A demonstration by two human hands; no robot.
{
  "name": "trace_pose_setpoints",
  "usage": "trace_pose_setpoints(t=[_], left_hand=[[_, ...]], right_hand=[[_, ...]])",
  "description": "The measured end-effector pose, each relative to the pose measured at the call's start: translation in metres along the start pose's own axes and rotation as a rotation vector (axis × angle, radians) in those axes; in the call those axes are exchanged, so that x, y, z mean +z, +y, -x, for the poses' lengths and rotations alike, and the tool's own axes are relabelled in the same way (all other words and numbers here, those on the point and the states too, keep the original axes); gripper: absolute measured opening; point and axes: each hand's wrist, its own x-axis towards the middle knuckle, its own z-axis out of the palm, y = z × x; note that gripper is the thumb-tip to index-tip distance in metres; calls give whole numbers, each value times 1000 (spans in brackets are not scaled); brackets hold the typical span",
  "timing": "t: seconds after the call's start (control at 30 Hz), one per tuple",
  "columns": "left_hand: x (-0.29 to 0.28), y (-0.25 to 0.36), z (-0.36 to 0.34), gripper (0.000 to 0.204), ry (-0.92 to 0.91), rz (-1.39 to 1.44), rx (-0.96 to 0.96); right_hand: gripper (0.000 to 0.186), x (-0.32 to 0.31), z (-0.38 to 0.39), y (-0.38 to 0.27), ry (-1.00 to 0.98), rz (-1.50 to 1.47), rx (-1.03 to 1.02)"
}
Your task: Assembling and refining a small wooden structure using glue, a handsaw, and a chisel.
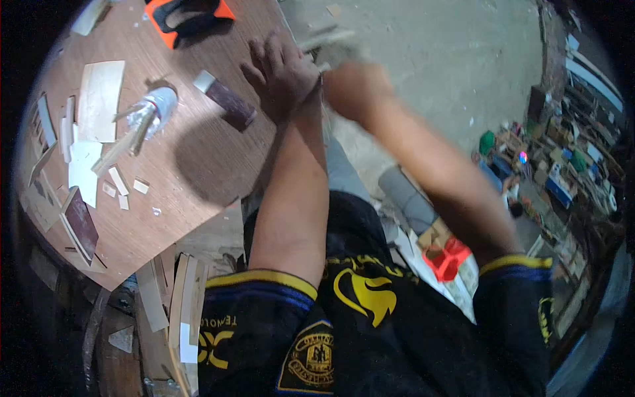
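My left hand [283, 74] lies at the right edge of the brown wooden table [198, 162], its fingers spread. Close beside its wrist, just off the edge, my right hand [357, 89] is curled into a fist and blurred by motion. A small pale bit shows between the two hands, but what the fist grips is hidden. Left of my left hand lies a dark red block [228, 102] with a whitish end. Farther left, a clear plastic-wrapped container [155, 109] has thin wooden sticks by it.
An orange and black object [188, 20] lies at the table's far side. Pale wood pieces [102, 99] and small offcuts are scattered on the left. Below the table stand wooden strips [185, 298]. To the right, on the floor, are a red plastic piece [448, 259] and a cluttered heap [562, 165].
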Motion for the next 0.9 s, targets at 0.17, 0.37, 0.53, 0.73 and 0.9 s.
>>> trace_pose_setpoints(t=[0.17, 0.37, 0.53, 0.73, 0.9], left_hand=[[-3, 2, -1, 38, -13, -15, 8], [-3, -6, -1, 40, 26, -34, -13], [6, -5, 10, 39, -6, 35, 12], [1, 0, -2, 42, 69, -27, 3], [3, -10, 1, 43, 84, -35, -5]], right_hand=[[26, 5, -7, 0, -103, 58, -5], [28, -56, 12, 0, -203, 134, -145], [26, -15, -1, -3, -78, 67, 35], [25, -6, -6, -5, -50, 72, 20], [24, -67, 10, -3, -135, 142, -171]])
